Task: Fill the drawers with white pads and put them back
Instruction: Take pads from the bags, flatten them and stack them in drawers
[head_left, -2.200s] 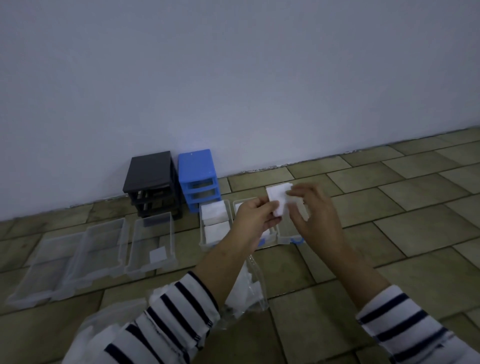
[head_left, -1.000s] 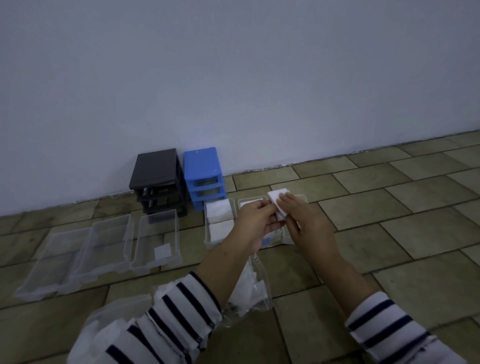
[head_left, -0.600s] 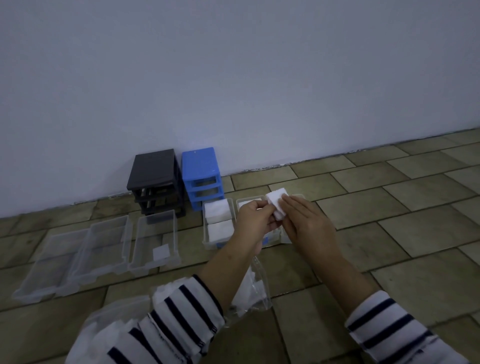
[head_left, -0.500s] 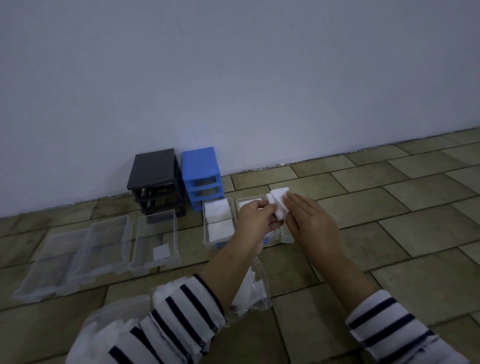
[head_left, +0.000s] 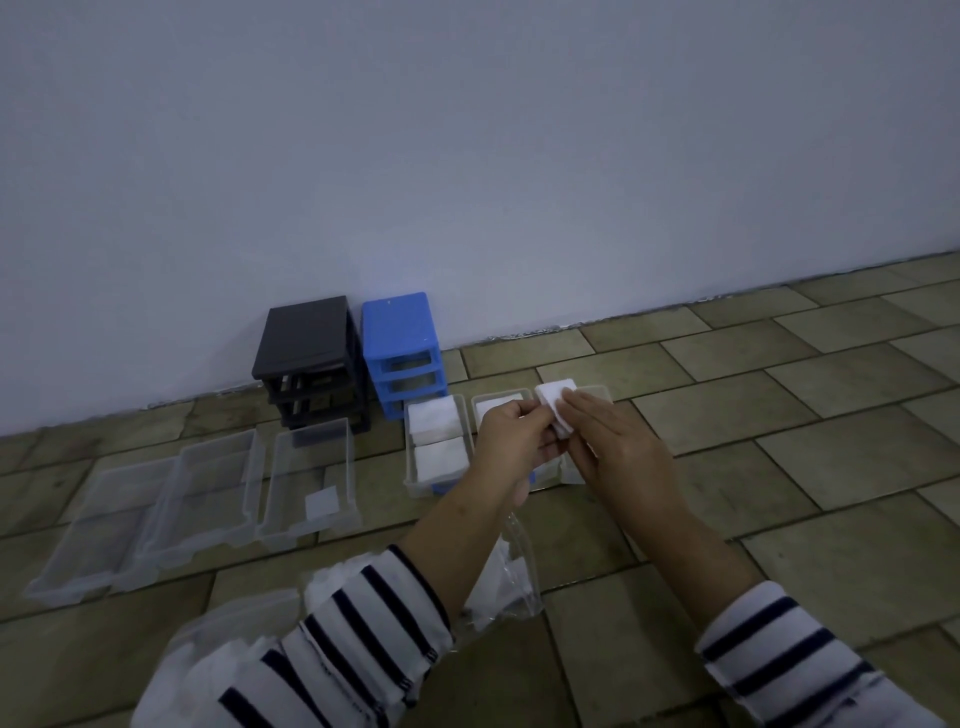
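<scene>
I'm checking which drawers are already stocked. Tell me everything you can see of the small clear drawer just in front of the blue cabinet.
The small clear drawer is a narrow tray of see-through plastic lying flat on the tiled floor, its far end close to the blue cabinet. Two white pads fill it, one behind the other. A blue piece shows at its near end. A similar drawer lies beside it on the right. Neither hand touches it.

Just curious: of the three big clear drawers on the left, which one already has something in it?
The rightmost one, nearest the black cabinet: one white pad lies inside. The other two look bare.
</scene>
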